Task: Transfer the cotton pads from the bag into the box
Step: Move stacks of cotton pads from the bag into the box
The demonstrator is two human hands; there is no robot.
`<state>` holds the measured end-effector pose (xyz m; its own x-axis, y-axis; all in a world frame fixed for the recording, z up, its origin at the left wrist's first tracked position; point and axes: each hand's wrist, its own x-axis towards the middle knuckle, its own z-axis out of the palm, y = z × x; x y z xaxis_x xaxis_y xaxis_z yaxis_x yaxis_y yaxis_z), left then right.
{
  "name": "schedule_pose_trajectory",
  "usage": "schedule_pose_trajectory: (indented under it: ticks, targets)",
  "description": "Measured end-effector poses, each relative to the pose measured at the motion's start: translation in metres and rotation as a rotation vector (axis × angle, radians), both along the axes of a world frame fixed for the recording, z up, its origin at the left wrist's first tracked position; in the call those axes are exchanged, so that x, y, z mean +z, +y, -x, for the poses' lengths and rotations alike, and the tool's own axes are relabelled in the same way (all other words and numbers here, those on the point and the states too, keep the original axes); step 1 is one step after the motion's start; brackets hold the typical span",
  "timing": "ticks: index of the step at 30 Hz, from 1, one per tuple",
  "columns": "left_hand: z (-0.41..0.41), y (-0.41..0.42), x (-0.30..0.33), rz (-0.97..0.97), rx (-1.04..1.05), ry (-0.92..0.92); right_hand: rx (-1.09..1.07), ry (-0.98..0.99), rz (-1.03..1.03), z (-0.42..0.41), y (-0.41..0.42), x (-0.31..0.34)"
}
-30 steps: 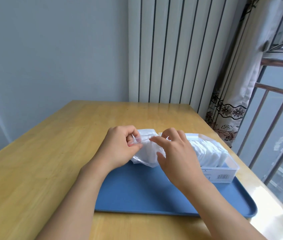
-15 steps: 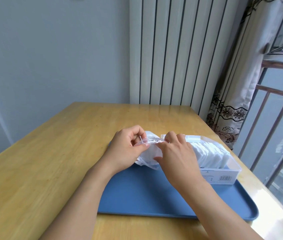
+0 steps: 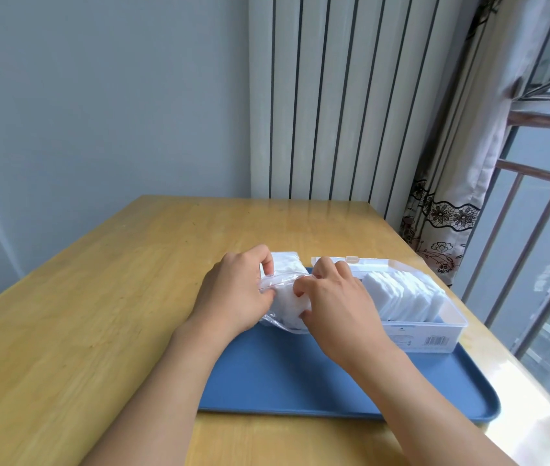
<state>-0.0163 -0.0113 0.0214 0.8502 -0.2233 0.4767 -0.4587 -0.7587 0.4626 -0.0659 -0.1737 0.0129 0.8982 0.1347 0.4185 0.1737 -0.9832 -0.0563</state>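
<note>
A clear plastic zip bag (image 3: 286,297) holding white cotton pads sits at the back left of a blue tray (image 3: 300,381). My left hand (image 3: 236,290) pinches the bag's top strip from the left. My right hand (image 3: 334,301) pinches the same strip from the right, its fingers curled over the bag. To the right stands a clear plastic box (image 3: 428,334) with its lid open, and a row of white cotton pads (image 3: 398,294) stands on edge inside it. Part of the bag is hidden behind my hands.
The tray lies on a wooden table (image 3: 98,314) whose right edge runs close to a window railing (image 3: 536,247) and a patterned curtain (image 3: 441,230). A white ribbed radiator (image 3: 334,95) stands behind the table's far edge.
The camera view has shifted slightly. Both hands have stayed on the bag's top strip, with the right hand's fingers curling a little further over it.
</note>
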Motion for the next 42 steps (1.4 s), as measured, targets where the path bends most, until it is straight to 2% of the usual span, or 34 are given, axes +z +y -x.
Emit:
schedule_pose_trajectory:
  ticks: [6, 9, 13, 15, 17, 20, 22, 24, 28, 31, 36, 39, 42]
  targets:
    - [-0.002, 0.003, -0.001, 0.004, 0.143, -0.023, 0.193, -0.035, -0.196, 0.007, 0.001, 0.002]
    - [-0.007, 0.008, -0.002, 0.044, 0.122, 0.036, 0.389, -0.049, -0.558, 0.015, 0.001, 0.01]
    - [-0.004, 0.011, 0.001, 0.154, -0.057, 0.159, 0.476, -0.037, -1.172, 0.021, -0.003, 0.025]
    - [0.006, 0.012, 0.007, 0.107, -0.214, 0.233, 0.432, -0.043, -1.313, 0.019, -0.008, 0.028]
    - [0.019, 0.007, 0.018, 0.178, -0.376, 0.259, 0.405, -0.019, -1.389, 0.018, -0.014, 0.03]
    - [0.032, -0.005, 0.026, 0.474, -0.47, 0.176, 0.388, 0.013, -1.443, 0.016, -0.015, 0.026]
    - [0.036, -0.014, 0.026, 0.69, -0.473, 0.223, 0.398, 0.048, -1.463, 0.014, -0.012, 0.023]
    - [0.039, -0.025, 0.022, 0.8, -0.482, 0.304, 0.428, 0.122, -1.523, 0.014, -0.009, 0.022]
    - [0.045, -0.041, 0.016, 0.799, -0.503, 0.347, 0.475, 0.268, -1.609, 0.016, -0.003, 0.021]
    - [0.044, -0.043, 0.013, 0.795, -0.526, 0.393, 0.384, 0.232, -1.571, 0.013, -0.002, 0.019]
    - [0.045, -0.047, 0.01, 0.642, -0.549, 0.455, 0.31, 0.196, -1.423, 0.018, -0.005, 0.026]
    - [0.042, -0.048, 0.008, 0.703, -0.48, 0.471, 0.286, 0.176, -1.392, 0.017, -0.009, 0.026]
    - [0.039, -0.046, 0.011, 0.919, -0.399, 0.502, 0.203, 0.025, -1.291, 0.014, -0.014, 0.025]
